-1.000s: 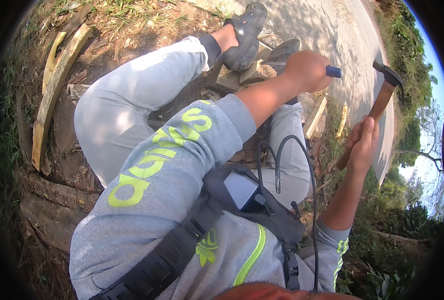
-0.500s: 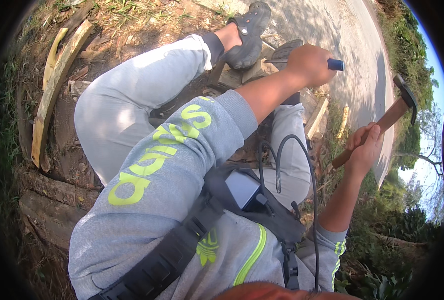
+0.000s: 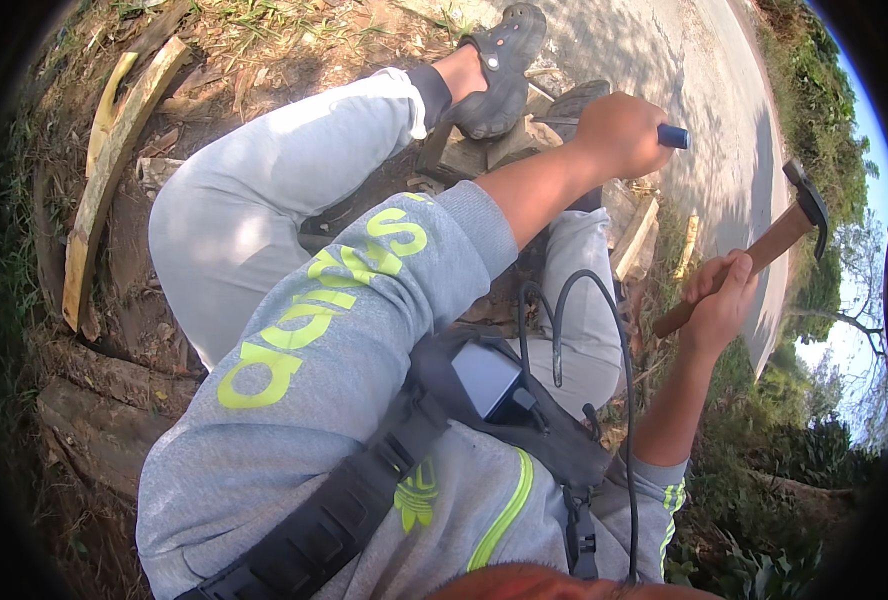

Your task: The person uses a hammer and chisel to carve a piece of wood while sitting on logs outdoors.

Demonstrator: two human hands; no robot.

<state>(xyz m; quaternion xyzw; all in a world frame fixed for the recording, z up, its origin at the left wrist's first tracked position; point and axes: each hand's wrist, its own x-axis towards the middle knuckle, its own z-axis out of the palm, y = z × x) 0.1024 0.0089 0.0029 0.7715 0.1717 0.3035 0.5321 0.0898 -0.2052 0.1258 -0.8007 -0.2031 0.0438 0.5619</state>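
Observation:
My left hand (image 3: 619,135) is closed in a fist around a tool with a blue handle (image 3: 673,136). The butt of that handle sticks out on the right of the fist; the tool's working end is mostly hidden, so its kind cannot be told. Over on the right, my right hand (image 3: 721,300) grips the wooden handle of a claw hammer (image 3: 782,237), its dark metal head raised up and to the right, apart from the blue handle. Below my left fist, partly covered by my forearm and shoes, lie cut wood blocks (image 3: 461,158).
My legs are bent around the wood, with a dark clog (image 3: 499,85) beside it. Long split wood strips (image 3: 114,185) lie at the left. More wood pieces (image 3: 636,238) are near my right leg. A black cable (image 3: 629,420) loops across my front. A paved road (image 3: 704,80) runs beyond.
The hammer and my right hand have dropped slightly and shifted a little to the left. My left fist has moved slightly down with the blue-handled tool still in it.

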